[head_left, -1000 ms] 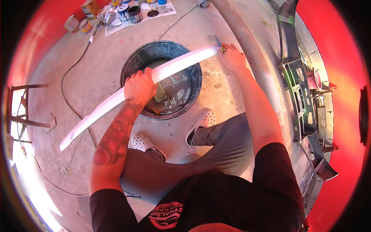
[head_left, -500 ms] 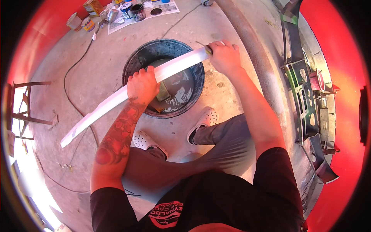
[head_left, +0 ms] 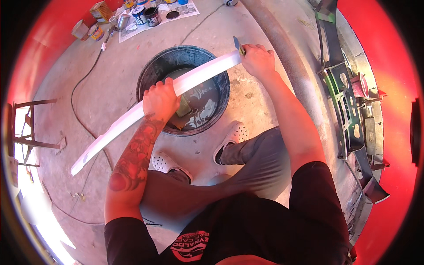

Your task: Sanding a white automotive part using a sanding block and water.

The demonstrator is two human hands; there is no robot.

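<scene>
A long, slightly curved white trim panel (head_left: 207, 74) slants over a black bucket (head_left: 147, 70), its low end to the left. My left hand (head_left: 160, 100) is closed round its middle from above. At the upper right end, my right hand (head_left: 258, 61) is closed on a thin, grey and olive folded piece of sandpaper (head_left: 238, 45), pressed close to the panel's end. Its fingers hide part of the sheet. Cloudy grey water (head_left: 207, 104) stands in the bucket. A greenish-yellow block like a sponge (head_left: 183, 107) shows beside my left hand, partly covered by it.
Paint cans (head_left: 152, 17) stand on newspaper (head_left: 185, 11) at the far left. A cable (head_left: 76, 99) runs over the concrete floor. A metal stand (head_left: 33, 123) is at the left. Along the right lies a dark bumper-like part (head_left: 349, 110). My feet in white clogs (head_left: 237, 132) are near the bucket.
The sandpaper at my right hand now sticks up higher and shows a grey face. My right hand has shifted slightly right along the panel's end. My left hand keeps its hold.
</scene>
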